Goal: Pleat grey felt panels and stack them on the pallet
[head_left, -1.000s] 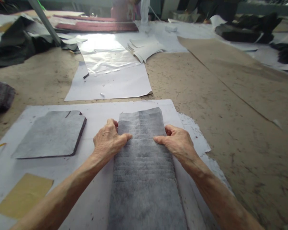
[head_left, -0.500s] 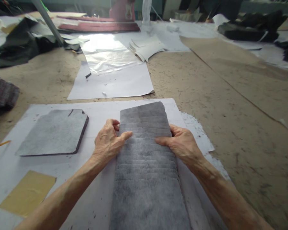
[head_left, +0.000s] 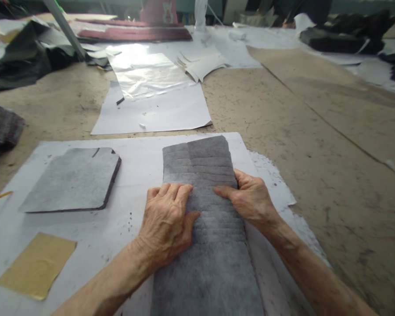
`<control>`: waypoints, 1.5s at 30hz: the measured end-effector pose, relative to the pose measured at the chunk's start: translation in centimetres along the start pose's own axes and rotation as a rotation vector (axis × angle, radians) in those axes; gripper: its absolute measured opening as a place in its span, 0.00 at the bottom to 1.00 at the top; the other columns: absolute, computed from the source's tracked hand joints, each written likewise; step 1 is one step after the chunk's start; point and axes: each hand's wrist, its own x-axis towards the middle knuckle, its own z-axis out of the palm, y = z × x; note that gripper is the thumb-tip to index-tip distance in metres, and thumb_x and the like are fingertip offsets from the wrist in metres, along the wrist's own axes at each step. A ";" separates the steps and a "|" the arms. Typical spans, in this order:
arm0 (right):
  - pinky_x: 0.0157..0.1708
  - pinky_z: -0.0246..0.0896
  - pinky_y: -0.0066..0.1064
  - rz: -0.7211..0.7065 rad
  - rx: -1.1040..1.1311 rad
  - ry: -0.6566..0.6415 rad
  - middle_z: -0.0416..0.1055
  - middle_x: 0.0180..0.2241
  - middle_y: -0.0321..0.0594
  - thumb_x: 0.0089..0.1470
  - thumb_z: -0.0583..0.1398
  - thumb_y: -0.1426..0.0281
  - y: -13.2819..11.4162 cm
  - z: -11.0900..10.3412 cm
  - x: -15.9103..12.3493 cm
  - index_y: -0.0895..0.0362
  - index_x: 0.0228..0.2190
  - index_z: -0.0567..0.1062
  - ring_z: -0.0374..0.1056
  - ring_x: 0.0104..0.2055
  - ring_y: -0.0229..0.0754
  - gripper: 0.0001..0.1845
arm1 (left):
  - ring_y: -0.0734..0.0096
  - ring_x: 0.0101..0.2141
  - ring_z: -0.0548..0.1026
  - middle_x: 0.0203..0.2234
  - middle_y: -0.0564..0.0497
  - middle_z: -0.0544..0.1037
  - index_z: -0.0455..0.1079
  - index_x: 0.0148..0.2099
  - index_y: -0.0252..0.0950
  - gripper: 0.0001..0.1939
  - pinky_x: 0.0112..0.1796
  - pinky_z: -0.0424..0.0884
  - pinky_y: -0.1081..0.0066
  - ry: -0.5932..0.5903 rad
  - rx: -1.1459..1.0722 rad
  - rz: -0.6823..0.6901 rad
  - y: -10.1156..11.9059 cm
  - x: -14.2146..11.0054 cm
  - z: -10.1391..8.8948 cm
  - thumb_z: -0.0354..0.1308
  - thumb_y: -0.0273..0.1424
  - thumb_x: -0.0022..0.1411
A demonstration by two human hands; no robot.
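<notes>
A long stack of overlapping grey fabric pieces [head_left: 207, 272] runs from the bottom edge toward the middle, its far layers fanned in steps. My left hand [head_left: 169, 219] rests on the stack's left side, fingers lying across the top and thumb apart from them. At the right edge, my right hand [head_left: 252, 195] grips the stack with its thumb on top; its other fingers are partly hidden beside and under the edge. Left of the hands lies a thick stack of grey cut panels [head_left: 74, 180] with dark sides and a notch at one corner.
White paper [head_left: 131, 158] lies beneath both stacks. A tan square [head_left: 37, 265] and an orange stick [head_left: 0, 197] are at the left. Farther back are another white sheet [head_left: 171, 114], clear plastic film [head_left: 145, 74], a patterned stack [head_left: 1, 127] and a slanted metal pole [head_left: 66, 30].
My left hand has moved from gripping the stack's left edge to lying over its top, nearer me. My right hand keeps nearly the same hold.
</notes>
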 end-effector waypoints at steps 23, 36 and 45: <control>0.24 0.64 0.26 0.235 0.181 0.048 0.76 0.28 0.34 0.30 0.63 0.76 -0.8 0.2 1.1 0.58 0.32 0.76 0.70 0.27 0.40 0.19 | 0.71 0.23 0.63 0.18 0.54 0.68 0.66 0.27 0.36 0.06 0.33 0.57 0.62 0.240 -0.020 0.383 0.2 -0.3 -0.7 0.54 0.23 0.55; 0.28 0.65 0.27 0.162 0.185 0.048 0.76 0.29 0.32 0.33 0.63 0.75 -0.5 -0.4 0.3 0.56 0.33 0.77 0.71 0.31 0.41 0.18 | 0.70 0.29 0.74 0.28 0.45 0.77 0.64 0.35 0.31 0.08 0.29 0.66 0.70 0.236 -0.150 0.623 -0.9 -1.7 -0.7 0.50 0.16 0.54; 0.38 0.66 0.38 -0.037 -0.135 0.541 0.76 0.34 0.35 0.40 0.64 0.66 -1.0 -4.1 0.4 0.52 0.35 0.76 0.71 0.37 0.49 0.15 | 0.75 0.26 0.73 0.26 0.54 0.76 0.64 0.35 0.37 0.04 0.29 0.66 0.73 0.107 -0.216 0.391 -2.6 -1.3 0.2 0.51 0.23 0.59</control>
